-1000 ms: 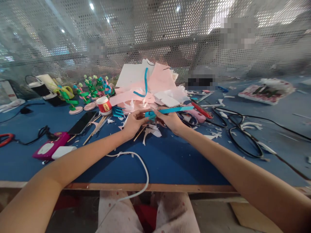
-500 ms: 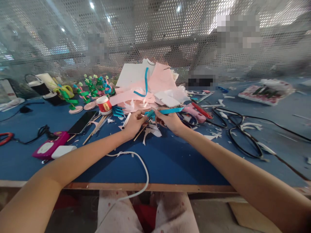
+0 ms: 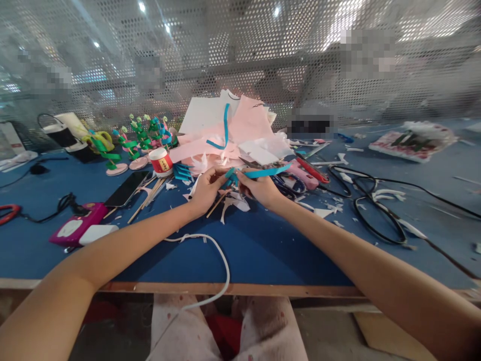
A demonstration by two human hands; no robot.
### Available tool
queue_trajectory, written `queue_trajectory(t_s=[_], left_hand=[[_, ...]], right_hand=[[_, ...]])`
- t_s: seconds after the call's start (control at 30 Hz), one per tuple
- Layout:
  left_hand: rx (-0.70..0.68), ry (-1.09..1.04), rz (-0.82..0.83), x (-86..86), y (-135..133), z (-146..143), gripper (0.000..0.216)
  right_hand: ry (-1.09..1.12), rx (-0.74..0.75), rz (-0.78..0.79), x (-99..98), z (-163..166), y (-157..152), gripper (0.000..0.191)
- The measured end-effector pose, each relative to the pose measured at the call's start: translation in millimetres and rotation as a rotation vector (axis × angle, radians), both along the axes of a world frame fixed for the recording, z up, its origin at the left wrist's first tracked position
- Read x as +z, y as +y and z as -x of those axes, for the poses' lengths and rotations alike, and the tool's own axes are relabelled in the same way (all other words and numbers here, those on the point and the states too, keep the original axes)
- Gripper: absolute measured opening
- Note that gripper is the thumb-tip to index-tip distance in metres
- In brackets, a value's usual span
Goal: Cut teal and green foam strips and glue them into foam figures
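Note:
Between my two hands is a blue paper strip point(image 3: 266, 172), its free end sticking out to the right. My left hand point(image 3: 208, 190) pinches the folded part of the strip at its left. Close beside it, my right hand point(image 3: 260, 188) grips the strip between thumb and fingers. The folds at the fingertips are too small to make out. White paper scraps point(image 3: 236, 201) and a thin wooden stick point(image 3: 217, 203) lie just under the hands. Left of them sit folded blue paper pieces point(image 3: 182, 171) and a red and white paper cup point(image 3: 161, 163).
Pink and white sheets point(image 3: 248, 120) are piled behind my hands. A pink glue gun point(image 3: 303, 176) and red-handled tool point(image 3: 312, 169) lie right, near a black cable point(image 3: 376, 210). Leftward are a phone point(image 3: 127, 189), a magenta power block point(image 3: 80, 223) and several green paper plants point(image 3: 141, 134).
The blue strip's free end has shifted a little to the right and up. My fingers have moved slightly around the fold; both arms stay nearly where they were.

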State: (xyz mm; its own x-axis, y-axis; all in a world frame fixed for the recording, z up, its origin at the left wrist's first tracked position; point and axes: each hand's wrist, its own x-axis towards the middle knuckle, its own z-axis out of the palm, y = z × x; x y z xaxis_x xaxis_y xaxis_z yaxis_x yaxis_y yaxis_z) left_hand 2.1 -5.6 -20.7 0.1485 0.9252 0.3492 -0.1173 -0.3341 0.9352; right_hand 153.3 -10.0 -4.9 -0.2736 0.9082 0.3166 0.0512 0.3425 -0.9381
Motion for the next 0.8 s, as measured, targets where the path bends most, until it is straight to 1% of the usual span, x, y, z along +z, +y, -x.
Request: queue_trajectory(t_s=[0.07, 0.23, 0.4, 0.57, 0.63, 0.8], left_hand=[[0.011, 0.022, -0.005, -0.1, 0.4, 0.1, 0.033], [-0.015, 0.081, -0.059, 0.5, 0.5, 0.3, 0.046], [0.033, 0.096, -0.061, -1.0, 0.1, 0.7, 0.037], [0.049, 0.131, -0.012, 0.0, -2.5, 0.0, 0.034], [0.026, 0.122, -0.003, 1.0, -3.1, -0.9, 0.033], [-0.087, 0.110, 0.047, 2.6, -4.2, -3.0, 0.038]], right_hand=[[0.021, -0.019, 0.011, -0.9, 0.5, 0.9, 0.043], [0.071, -0.058, 0.094, 1.3, 1.9, 0.5, 0.038], [0.050, -0.073, 0.047, 1.8, 1.5, 0.1, 0.041], [0.017, -0.065, 0.026, -0.1, 0.5, 0.7, 0.042], [0.012, -0.052, 0.021, 0.6, 0.7, -0.2, 0.044], [0.008, -0.052, -0.043, 2.5, 0.9, -1.9, 0.050]])
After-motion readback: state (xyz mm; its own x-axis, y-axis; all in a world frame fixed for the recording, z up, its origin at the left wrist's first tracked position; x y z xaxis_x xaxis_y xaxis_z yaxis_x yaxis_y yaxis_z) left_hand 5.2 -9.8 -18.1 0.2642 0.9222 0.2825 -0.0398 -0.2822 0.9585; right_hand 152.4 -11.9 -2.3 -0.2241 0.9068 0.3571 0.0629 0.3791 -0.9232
